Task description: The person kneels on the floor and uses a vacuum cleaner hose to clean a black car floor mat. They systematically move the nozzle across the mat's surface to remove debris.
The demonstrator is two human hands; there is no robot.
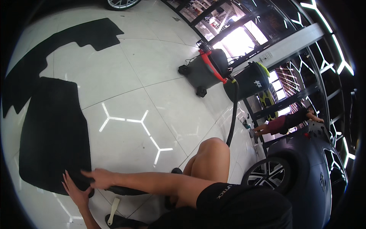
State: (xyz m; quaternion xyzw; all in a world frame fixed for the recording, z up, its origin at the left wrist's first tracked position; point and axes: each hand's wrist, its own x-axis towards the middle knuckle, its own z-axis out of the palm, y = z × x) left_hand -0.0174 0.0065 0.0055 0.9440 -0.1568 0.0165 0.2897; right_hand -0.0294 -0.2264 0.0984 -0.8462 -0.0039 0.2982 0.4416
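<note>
A black car floor mat (55, 129) lies flat on the tiles at the left. On its near right corner my left hand (76, 191) rests with fingers spread, holding nothing. Just beside it, my right hand (101, 178) reaches over the same corner, one finger stretched out over the mat and nothing visible in its grasp; its other fingers are partly blurred. Close by stands out a pale, long-handled tool (113, 210), its head unclear, against a dark shape. Another dark, flat piece (127, 191) shows partly below my right forearm.
A second, long cut-out mat (76, 35) curves along the far left. A wheeled vacuum cleaner (207, 68) stands ahead, its black hose (233, 110) running toward my knee. Beyond it is a dark bin (248, 82). At right are a dark car (305, 168) and another person (288, 121).
</note>
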